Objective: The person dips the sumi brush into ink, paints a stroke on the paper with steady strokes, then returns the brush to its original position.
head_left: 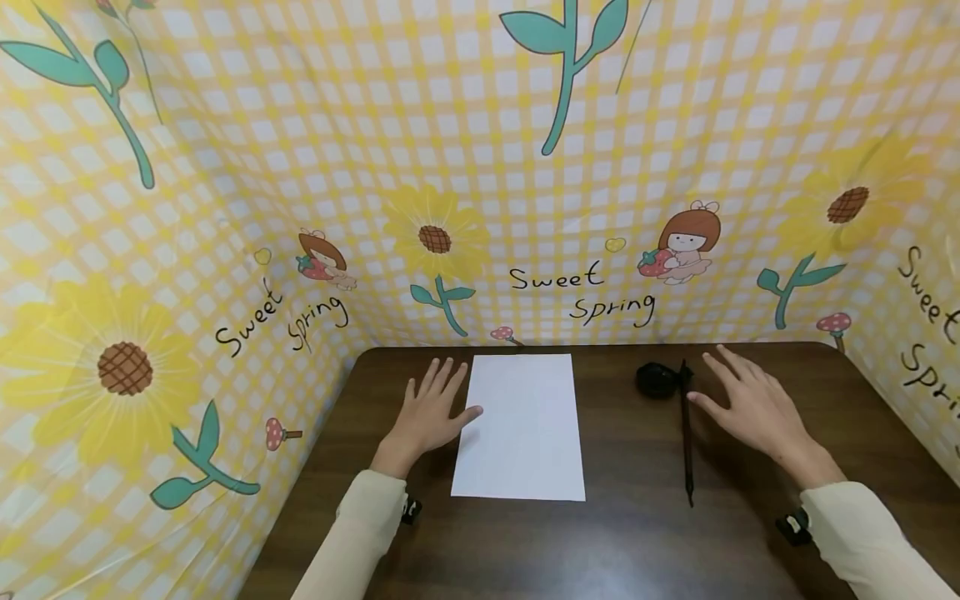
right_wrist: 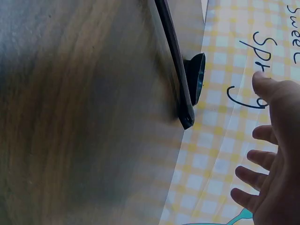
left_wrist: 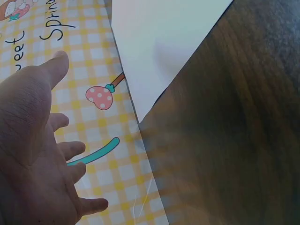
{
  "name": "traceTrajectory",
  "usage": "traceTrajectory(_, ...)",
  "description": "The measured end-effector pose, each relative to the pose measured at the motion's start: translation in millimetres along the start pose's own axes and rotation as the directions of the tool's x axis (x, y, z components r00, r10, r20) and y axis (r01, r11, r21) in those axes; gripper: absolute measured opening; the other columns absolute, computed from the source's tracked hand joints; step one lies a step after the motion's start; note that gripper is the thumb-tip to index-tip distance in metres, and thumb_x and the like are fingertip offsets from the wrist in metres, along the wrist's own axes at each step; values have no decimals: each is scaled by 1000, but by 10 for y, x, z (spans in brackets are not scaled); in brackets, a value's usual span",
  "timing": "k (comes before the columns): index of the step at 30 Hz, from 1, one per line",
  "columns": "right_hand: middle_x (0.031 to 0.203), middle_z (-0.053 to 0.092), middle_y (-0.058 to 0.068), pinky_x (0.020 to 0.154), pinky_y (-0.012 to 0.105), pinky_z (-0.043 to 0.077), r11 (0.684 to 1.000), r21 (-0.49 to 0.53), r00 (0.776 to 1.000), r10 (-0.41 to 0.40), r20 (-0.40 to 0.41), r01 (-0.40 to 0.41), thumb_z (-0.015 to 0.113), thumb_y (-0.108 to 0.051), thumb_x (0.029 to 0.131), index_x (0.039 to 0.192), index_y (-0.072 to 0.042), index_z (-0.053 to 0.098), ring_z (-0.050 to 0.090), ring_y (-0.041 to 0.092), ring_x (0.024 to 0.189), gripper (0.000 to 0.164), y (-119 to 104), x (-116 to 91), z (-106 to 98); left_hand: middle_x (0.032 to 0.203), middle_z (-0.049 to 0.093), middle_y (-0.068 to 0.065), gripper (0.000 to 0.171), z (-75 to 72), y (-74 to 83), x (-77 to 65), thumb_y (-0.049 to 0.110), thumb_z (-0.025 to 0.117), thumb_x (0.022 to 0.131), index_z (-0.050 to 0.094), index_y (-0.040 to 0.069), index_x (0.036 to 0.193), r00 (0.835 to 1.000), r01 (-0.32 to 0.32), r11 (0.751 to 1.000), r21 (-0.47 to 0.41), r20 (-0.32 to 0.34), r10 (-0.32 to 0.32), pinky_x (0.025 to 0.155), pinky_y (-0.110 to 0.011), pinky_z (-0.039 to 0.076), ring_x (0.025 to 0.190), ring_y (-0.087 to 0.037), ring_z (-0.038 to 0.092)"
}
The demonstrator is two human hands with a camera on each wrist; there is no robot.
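A blank white sheet of paper [head_left: 519,429] lies upright on the dark wooden table. My left hand [head_left: 429,417] is at its left side, fingers spread and straight, with the thumb over the paper's left edge. In the left wrist view the left hand [left_wrist: 42,150] holds nothing. To the right, a slender dark stick [head_left: 687,442], which looks like a writing brush, has its far end against a small round black dish [head_left: 657,380]. Just right of the stick is my right hand [head_left: 757,408], fingers extended and empty. The right wrist view shows the stick [right_wrist: 172,51] leaning by the dish [right_wrist: 195,79].
The brown table [head_left: 525,550] has a rounded far edge. A yellow checked cloth [head_left: 480,167] with flowers and "Sweet Spring" lettering rises behind it and on both sides. Black straps [head_left: 795,527] are at both wrists, next to pale sleeves [head_left: 862,533].
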State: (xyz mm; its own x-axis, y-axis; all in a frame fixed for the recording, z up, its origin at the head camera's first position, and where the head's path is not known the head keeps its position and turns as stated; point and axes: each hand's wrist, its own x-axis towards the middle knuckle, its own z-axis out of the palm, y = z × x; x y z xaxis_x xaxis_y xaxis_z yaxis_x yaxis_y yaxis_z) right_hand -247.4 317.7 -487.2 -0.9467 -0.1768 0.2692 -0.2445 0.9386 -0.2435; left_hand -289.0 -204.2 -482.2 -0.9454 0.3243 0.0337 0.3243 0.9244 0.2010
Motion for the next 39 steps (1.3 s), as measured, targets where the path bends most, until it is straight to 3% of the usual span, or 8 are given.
traceTrajectory(7,162,43,29,102,75,42,999,25,997,-34,-64,35,71,-38,103,156,-1,51,48,58,136,68,-72,-48,5,178,22,-11,86,27,27,-60,61,54,106,23,15,172,998,-50,998,-40,-51,48,126,-73,22,167,-36,14)
traceTrajectory(15,150,56,24,79,60,56,998,29,994,-59,-93,62,76,-21,100,147,-4,61,59,49,127,53,-130,-116,29,176,31,-8,81,99,46,-124,56,57,107,33,10,168,993,-85,995,-58,-88,79,125,-72,26,166,-32,20)
traceTrajectory(18,145,60,23,66,48,56,997,40,994,-66,-87,70,77,-18,98,143,-5,65,63,47,122,48,-150,-150,56,176,31,-9,81,138,46,-161,56,57,107,33,10,168,993,-93,994,-52,-71,89,125,-72,26,166,-32,20)
traceTrajectory(24,140,64,20,53,28,39,995,57,995,-85,-49,88,78,-15,97,138,-7,69,71,35,100,43,-165,-212,130,176,30,-10,81,227,55,-210,57,57,106,32,13,169,993,-109,992,-60,-42,106,124,-75,23,167,-34,18)
traceTrajectory(31,140,64,19,54,25,36,990,95,995,-101,-1,100,79,-14,96,139,-8,69,71,34,102,44,-146,-277,221,178,23,-12,81,337,51,-219,59,56,106,30,17,170,989,-133,988,-85,58,138,124,-79,14,167,-37,12)
traceTrajectory(39,138,65,17,55,23,37,983,116,989,-145,6,143,80,-7,93,136,-8,71,70,22,91,44,-138,-286,291,179,19,-14,82,397,47,-231,55,60,105,30,16,170,982,-130,984,-119,124,145,124,-80,12,167,-40,11)
